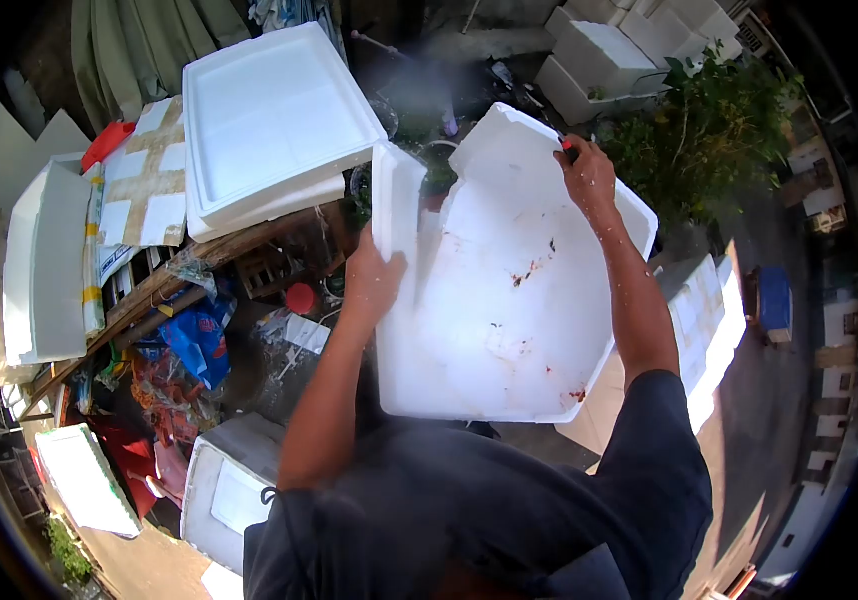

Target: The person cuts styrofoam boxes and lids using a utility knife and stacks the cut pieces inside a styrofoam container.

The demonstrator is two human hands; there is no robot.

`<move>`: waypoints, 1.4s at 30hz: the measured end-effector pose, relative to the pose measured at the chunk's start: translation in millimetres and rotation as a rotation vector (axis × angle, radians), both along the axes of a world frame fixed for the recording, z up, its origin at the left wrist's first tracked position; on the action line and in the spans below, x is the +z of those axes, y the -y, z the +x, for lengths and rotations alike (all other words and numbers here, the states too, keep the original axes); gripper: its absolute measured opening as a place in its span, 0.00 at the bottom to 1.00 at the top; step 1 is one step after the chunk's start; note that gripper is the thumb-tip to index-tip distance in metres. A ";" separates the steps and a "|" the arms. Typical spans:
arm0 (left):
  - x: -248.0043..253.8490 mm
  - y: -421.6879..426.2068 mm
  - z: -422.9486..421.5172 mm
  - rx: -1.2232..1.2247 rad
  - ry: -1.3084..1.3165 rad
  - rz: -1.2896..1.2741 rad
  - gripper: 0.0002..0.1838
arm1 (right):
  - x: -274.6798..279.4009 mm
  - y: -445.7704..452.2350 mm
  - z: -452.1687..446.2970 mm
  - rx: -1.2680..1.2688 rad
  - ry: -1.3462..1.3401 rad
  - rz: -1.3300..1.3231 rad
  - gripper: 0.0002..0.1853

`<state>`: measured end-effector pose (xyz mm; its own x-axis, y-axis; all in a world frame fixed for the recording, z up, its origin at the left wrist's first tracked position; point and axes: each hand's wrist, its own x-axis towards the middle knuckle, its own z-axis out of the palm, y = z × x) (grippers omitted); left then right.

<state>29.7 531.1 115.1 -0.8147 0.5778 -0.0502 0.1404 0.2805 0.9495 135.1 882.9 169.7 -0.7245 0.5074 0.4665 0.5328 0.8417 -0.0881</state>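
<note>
A white styrofoam box (499,340) is held in front of my body, its inside facing me, with reddish-brown stains on the bottom. Part of its far left wall is broken away, leaving a jagged edge. My left hand (374,275) is closed around the side wall piece (396,200) at the left. At the far right rim, my right hand (589,178) is closed on a small tool with a red-and-black handle (569,150). The tool's other end is hidden, so its kind cannot be made out. White foam crumbs cling to my right forearm.
A large white foam lid (279,120) lies on a wooden bench (129,320) at the left. More styrofoam boxes (604,60) are stacked at the back right, near a leafy plant (714,140). Another foam box (234,490) stands at lower left, near a blue bag (197,340).
</note>
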 end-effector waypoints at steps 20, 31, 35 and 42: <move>52.0 87.8 137.3 -0.484 0.275 0.068 0.34 | 206.1 -165.7 94.6 -0.277 -0.832 -0.449 0.35; 47.6 161.7 62.4 0.572 0.264 0.900 0.30 | 149.7 179.5 -88.8 0.217 -1.101 -1.191 0.22; 58.9 246.4 43.0 1.032 0.326 1.203 0.22 | 115.1 305.0 -144.7 0.451 -1.094 -1.334 0.18; 5.5 408.6 67.2 1.321 0.182 1.151 0.21 | 51.2 455.8 -225.8 0.538 -0.824 -1.482 0.14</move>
<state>96.9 122.6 120.6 -0.7556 -0.5994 -0.2644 0.2724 -0.6545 0.7053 -90.7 427.1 220.8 -0.7741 0.6081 0.1759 -0.3179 -0.1331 -0.9387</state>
